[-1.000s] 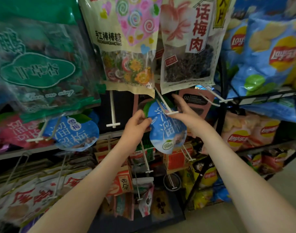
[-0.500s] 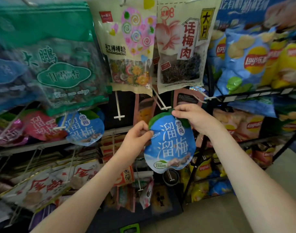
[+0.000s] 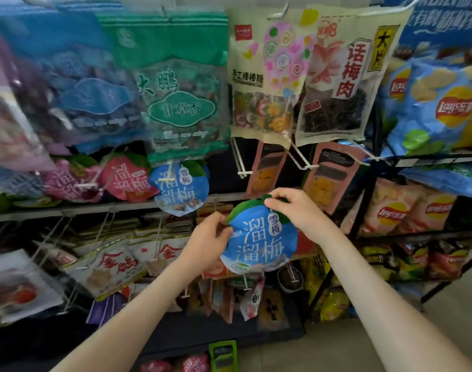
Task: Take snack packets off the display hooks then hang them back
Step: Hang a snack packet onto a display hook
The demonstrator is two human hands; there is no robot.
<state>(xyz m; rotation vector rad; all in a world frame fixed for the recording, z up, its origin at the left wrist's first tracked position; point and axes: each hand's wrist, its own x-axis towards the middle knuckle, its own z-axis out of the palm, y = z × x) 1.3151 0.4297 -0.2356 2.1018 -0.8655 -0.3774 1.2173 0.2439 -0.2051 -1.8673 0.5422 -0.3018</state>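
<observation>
A round blue snack packet (image 3: 261, 245) with a green leaf top and white characters is held in front of the rack, free of any hook. My left hand (image 3: 206, 244) pinches its left edge. My right hand (image 3: 296, 210) pinches its green top edge. Above it, two white display hooks (image 3: 242, 162) (image 3: 303, 159) stick out of the rack with no packet near their tips. A matching blue packet (image 3: 179, 187) hangs on a hook to the left.
Large bags hang along the top row: a green one (image 3: 181, 103), a candy bag (image 3: 267, 84), a dried plum bag (image 3: 339, 81). Chip bags (image 3: 438, 108) fill the black shelf at right. Red packets (image 3: 127, 178) hang left. Lower hooks hold flat packets (image 3: 108, 267).
The blue packet came off the white hook and moved down and toward me, still held in both hands. My view pulled back and showed more of the rack.
</observation>
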